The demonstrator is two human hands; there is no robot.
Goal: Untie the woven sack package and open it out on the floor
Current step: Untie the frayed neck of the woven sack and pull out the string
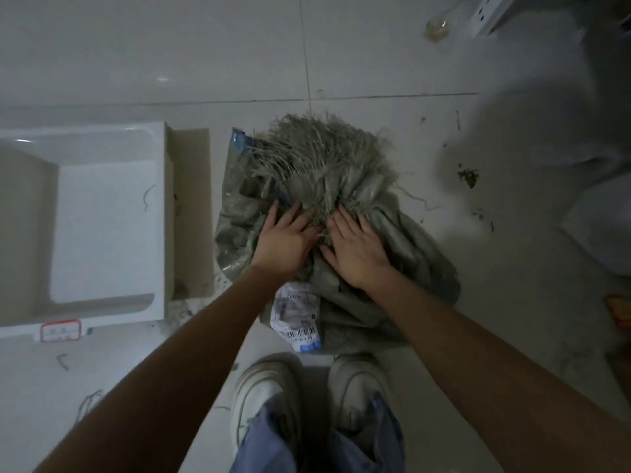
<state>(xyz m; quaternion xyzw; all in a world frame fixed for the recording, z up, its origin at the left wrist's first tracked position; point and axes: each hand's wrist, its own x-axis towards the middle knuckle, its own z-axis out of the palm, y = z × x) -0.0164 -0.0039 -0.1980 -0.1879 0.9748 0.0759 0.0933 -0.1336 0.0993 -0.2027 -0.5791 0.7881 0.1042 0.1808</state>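
A grey-green woven sack package (pixel 420 254) lies on the white tiled floor just ahead of my shoes. Its top is gathered into a neck, and a bush of frayed strands (pixel 321 155) fans out beyond it. A white shipping label (pixel 297 315) with a barcode is stuck on the near side. My left hand (pixel 283 237) and my right hand (pixel 355 250) rest side by side on the gathered neck, fingers pointing into the frayed fibres. Whether the fingers pinch a tie or the fabric is hidden by the fibres.
A white plastic bin (pixel 102 213) with a red-bordered sticker stands on the floor to the left, with a brown cardboard piece (pixel 191 206) beside it. Bits of debris (pixel 467 177) lie on the tiles to the right. A white power strip (pixel 488 11) sits top right.
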